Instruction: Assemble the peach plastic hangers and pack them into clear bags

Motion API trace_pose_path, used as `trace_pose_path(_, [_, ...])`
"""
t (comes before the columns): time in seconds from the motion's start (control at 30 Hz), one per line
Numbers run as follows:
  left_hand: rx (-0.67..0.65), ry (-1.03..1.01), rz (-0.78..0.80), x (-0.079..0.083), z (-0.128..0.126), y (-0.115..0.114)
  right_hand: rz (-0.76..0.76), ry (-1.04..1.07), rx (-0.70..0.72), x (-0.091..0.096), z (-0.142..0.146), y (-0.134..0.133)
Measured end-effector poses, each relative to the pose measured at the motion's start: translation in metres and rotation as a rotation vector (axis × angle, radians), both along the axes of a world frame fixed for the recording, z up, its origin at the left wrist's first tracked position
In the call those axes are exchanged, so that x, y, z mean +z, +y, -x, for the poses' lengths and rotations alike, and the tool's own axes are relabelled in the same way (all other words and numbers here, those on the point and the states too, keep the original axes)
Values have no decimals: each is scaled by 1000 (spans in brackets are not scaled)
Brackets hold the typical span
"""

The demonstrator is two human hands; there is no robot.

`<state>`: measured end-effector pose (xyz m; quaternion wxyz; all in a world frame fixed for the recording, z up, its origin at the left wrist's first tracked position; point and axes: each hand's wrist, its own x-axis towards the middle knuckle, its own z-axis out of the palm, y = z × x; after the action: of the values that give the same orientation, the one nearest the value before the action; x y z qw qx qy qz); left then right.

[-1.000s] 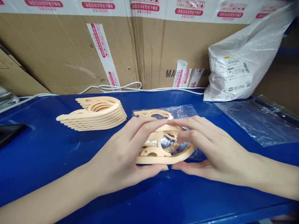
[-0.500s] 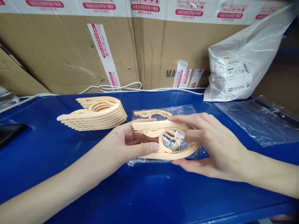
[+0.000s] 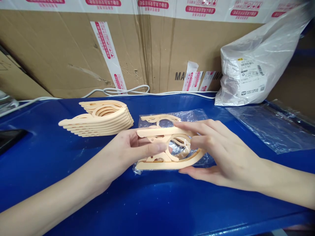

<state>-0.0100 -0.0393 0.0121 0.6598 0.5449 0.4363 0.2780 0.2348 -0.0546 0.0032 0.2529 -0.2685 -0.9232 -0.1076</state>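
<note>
Both hands hold one peach plastic folding hanger (image 3: 169, 164) just above a blue table (image 3: 49, 157). My left hand (image 3: 130, 150) pinches its left part, thumb in front. My right hand (image 3: 221, 154) grips its right end, fingers over the top and thumb beneath. Under the hanger lies a clear plastic bag (image 3: 194, 116) with another peach hanger (image 3: 157, 118) showing at its far edge. A stack of several folded peach hangers (image 3: 98, 118) rests to the left of my hands.
Taped cardboard boxes (image 3: 73, 55) wall off the back. A white cable (image 3: 128, 91) runs along their foot. A white plastic bag with a label (image 3: 251, 72) sits at the back right, flat clear bags (image 3: 270, 124) lie at the right, and a dark object (image 3: 10, 137) sits at the left edge.
My hands went from covering the hanger flat to gripping it at both ends. The hanger's upper arm has swung up and apart from the lower one.
</note>
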Motion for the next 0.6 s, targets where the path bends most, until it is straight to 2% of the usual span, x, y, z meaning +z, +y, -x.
trace_pose_path(0.37, [-17,-36,66,3,-4,1,-8,-21,18,0,-1,-2])
trace_pose_path(0.53, [-12,16,26,4,-2,0,-9,-4,5,-1,2,0])
trace_pose_path(0.6, [30,60,-35,6,0,1,-5,29,-15,3,-2,4])
